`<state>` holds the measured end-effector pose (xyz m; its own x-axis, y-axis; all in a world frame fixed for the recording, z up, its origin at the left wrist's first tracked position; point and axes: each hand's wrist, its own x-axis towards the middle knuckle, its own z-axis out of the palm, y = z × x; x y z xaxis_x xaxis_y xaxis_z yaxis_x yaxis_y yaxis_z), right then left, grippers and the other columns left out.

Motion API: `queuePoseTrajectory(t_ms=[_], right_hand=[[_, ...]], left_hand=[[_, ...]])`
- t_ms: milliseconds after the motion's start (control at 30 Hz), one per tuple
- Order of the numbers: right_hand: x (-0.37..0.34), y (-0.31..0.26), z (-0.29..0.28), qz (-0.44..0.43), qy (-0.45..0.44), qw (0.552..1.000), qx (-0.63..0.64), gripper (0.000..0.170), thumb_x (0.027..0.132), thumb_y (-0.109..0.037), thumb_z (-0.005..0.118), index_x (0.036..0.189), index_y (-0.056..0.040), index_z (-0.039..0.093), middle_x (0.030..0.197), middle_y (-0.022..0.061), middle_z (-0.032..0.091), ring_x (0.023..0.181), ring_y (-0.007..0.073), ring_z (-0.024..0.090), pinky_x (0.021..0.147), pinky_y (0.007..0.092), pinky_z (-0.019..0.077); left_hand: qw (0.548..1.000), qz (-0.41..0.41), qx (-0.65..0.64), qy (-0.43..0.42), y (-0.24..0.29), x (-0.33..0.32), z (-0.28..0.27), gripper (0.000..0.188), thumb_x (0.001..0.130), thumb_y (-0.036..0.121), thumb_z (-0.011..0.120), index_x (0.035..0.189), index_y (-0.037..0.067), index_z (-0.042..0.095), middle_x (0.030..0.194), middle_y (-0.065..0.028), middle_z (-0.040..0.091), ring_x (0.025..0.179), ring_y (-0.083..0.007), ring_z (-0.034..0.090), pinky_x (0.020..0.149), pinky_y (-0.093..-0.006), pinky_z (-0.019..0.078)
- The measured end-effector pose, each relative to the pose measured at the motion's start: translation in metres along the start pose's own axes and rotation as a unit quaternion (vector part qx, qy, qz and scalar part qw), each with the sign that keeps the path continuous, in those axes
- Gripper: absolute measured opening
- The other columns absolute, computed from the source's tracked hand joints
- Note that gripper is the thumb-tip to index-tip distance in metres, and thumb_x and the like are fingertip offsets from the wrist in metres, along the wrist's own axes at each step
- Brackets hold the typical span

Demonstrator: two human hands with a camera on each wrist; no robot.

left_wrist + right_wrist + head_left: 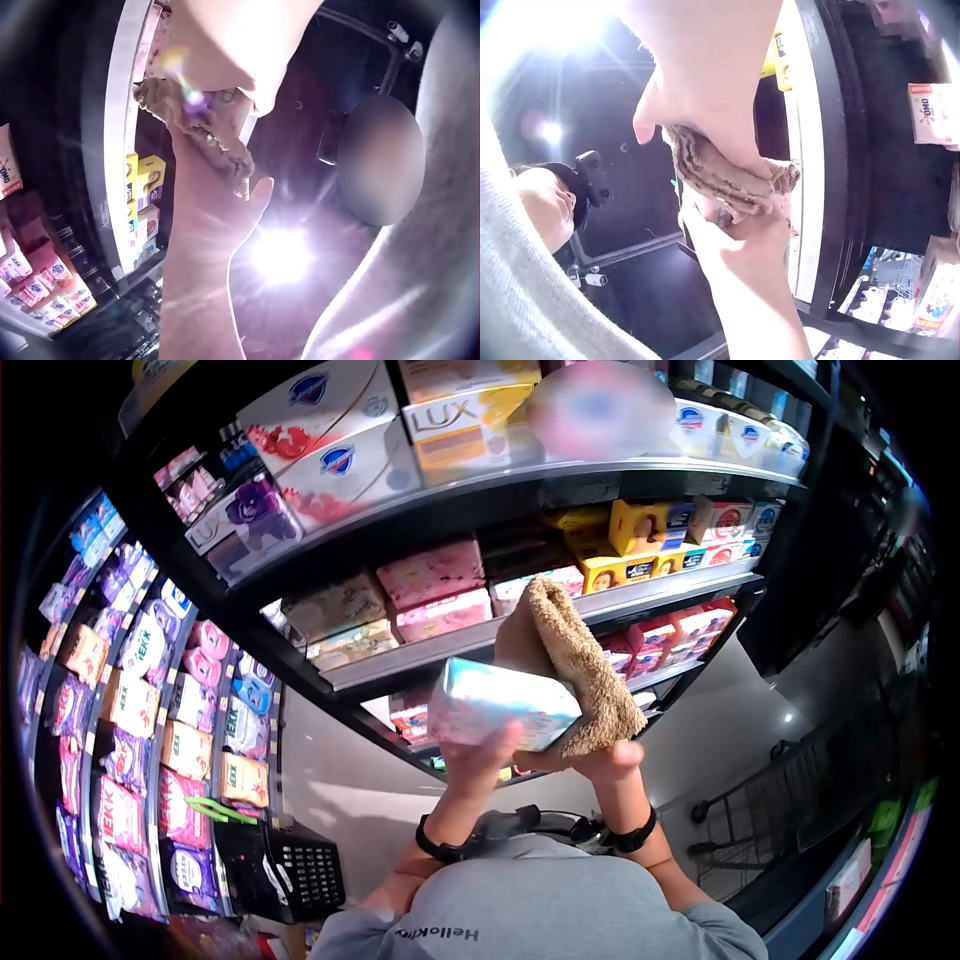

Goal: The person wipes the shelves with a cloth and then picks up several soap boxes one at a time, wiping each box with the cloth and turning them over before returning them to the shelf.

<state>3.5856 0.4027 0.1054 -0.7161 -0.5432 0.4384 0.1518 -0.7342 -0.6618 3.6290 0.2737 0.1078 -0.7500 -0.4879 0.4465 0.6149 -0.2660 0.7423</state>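
Observation:
My left hand (478, 752) holds a pale blue and white wrapped pack (500, 705), its thumb lying across the near side. In my right hand (608, 762) is a folded tan fluffy towel (590, 670), gripped at its lower edge with the thumb in front. The pack lies against the towel's left side and overlaps it. In the left wrist view the towel (214, 142) shows between both hands, lit strongly from behind. The right wrist view has the right hand (705, 82) over the towel (720, 176) and the left hand (739, 255) beneath it; most fingertips are hidden.
A shelf (420, 650) with boxed soaps stands right in front of the hands. Bagged goods (130, 705) fill a rack at the left. A black basket (310, 870) with green handles is low on the left, and a shopping cart (745, 830) stands at the right.

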Motion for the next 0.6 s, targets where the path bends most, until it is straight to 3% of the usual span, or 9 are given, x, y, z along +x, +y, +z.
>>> queuePoseTrajectory(t_ms=[100, 133, 167, 233, 267, 300, 367, 533, 600], right_hand=[[0.001, 0.002, -0.002, -0.028, -0.045, 0.994, 0.1, 0.093, 0.066, -0.06, 0.047, 0.129, 0.0019, 0.018, 0.13, 0.0193, 0.027, 0.118, 0.0295, 0.03, 0.097, 0.0408, 0.0254], [0.0, 0.005, -0.002, -0.041, -0.015, 0.991, 0.126, 0.093, 0.068, -0.064, 0.041, 0.129, 0.0018, 0.018, 0.131, 0.0181, 0.025, 0.12, 0.0298, 0.027, 0.098, 0.0404, 0.0246], [-0.001, 0.006, -0.006, -0.033, -0.05, 0.974, 0.217, 0.08, 0.075, -0.056, 0.037, 0.128, 0.0023, 0.022, 0.129, 0.0169, 0.03, 0.117, 0.028, 0.032, 0.096, 0.038, 0.0271], [-0.001, -0.003, -0.009, 0.095, 0.084, 0.992, 0.013, 0.064, 0.082, -0.044, 0.035, 0.126, 0.0023, 0.026, 0.125, 0.016, 0.037, 0.112, 0.025, 0.039, 0.094, 0.0359, 0.031], [0.009, 0.002, -0.019, 0.023, -0.14, 0.959, 0.245, 0.052, 0.086, -0.034, 0.033, 0.124, 0.0018, 0.03, 0.121, 0.0149, 0.041, 0.106, 0.0224, 0.045, 0.091, 0.0349, 0.0342], [0.005, 0.002, -0.018, 0.042, -0.09, 0.963, 0.249, 0.053, 0.084, -0.03, 0.043, 0.124, 0.0017, 0.03, 0.121, 0.0142, 0.041, 0.107, 0.0225, 0.045, 0.091, 0.0348, 0.0347], [0.006, -0.003, -0.002, -0.016, -0.009, 0.997, -0.081, 0.057, 0.082, -0.024, 0.05, 0.124, 0.0053, 0.027, 0.118, 0.0125, 0.043, 0.108, 0.0191, 0.043, 0.091, 0.0312, 0.0333], [0.002, -0.008, -0.012, 0.001, 0.025, 0.993, -0.118, 0.078, 0.065, -0.015, 0.069, 0.126, 0.0047, 0.024, 0.123, 0.0107, 0.038, 0.114, 0.0175, 0.036, 0.094, 0.0301, 0.0279], [-0.001, -0.012, -0.016, 0.019, 0.005, 0.993, -0.119, 0.077, 0.062, -0.005, 0.068, 0.126, 0.0044, 0.025, 0.122, 0.0103, 0.038, 0.114, 0.017, 0.036, 0.094, 0.0294, 0.0288]], left_hand=[[0.998, 0.0, -0.033, 0.049, 0.006, 0.006, 0.002, 0.054, 0.065, 0.003, 0.065, 0.111, 0.003, 0.037, 0.098, -0.0051, 0.05, 0.087, -0.0121, 0.051, 0.078, -0.0268, 0.0429], [0.999, -0.006, -0.026, 0.044, 0.009, 0.009, 0.002, 0.053, 0.066, 0.003, 0.064, 0.111, 0.002, 0.037, 0.098, -0.005, 0.05, 0.087, -0.0115, 0.051, 0.077, -0.0261, 0.0428], [0.999, -0.014, -0.019, 0.04, 0.014, 0.012, 0.004, 0.052, 0.067, 0.003, 0.063, 0.112, 0.002, 0.037, 0.097, -0.0048, 0.05, 0.087, -0.0109, 0.051, 0.076, -0.0254, 0.0427], [0.995, -0.031, -0.021, 0.09, 0.021, 0.013, 0.015, 0.034, 0.07, 0.006, 0.062, 0.1, 0.001, 0.048, 0.089, -0.0034, 0.055, 0.079, -0.0078, 0.052, 0.071, -0.0238, 0.0434], [0.996, -0.036, -0.025, 0.074, 0.024, 0.011, 0.017, 0.031, 0.071, 0.008, 0.062, 0.098, 0.001, 0.049, 0.087, -0.0031, 0.056, 0.078, -0.0079, 0.053, 0.07, -0.0237, 0.0435], [0.997, -0.036, -0.033, 0.054, 0.026, 0.012, 0.018, 0.027, 0.072, 0.009, 0.062, 0.095, 0.001, 0.05, 0.086, -0.0029, 0.056, 0.076, -0.0079, 0.053, 0.069, -0.0235, 0.0436], [0.998, -0.029, -0.042, 0.043, 0.029, 0.014, 0.026, 0.028, 0.072, 0.011, 0.062, 0.096, 0.002, 0.05, 0.085, -0.0028, 0.056, 0.075, -0.0085, 0.054, 0.067, -0.0241, 0.0442], [0.998, -0.06, -0.024, -0.003, 0.03, 0.013, 0.034, 0.026, 0.071, 0.01, 0.063, 0.093, 0.002, 0.051, 0.082, -0.0027, 0.057, 0.073, -0.0082, 0.055, 0.066, -0.0229, 0.0444], [0.997, -0.07, -0.026, -0.003, 0.026, 0.01, 0.035, 0.025, 0.071, 0.01, 0.063, 0.091, 0.002, 0.052, 0.081, -0.0025, 0.056, 0.072, -0.0077, 0.054, 0.065, -0.022, 0.044]])
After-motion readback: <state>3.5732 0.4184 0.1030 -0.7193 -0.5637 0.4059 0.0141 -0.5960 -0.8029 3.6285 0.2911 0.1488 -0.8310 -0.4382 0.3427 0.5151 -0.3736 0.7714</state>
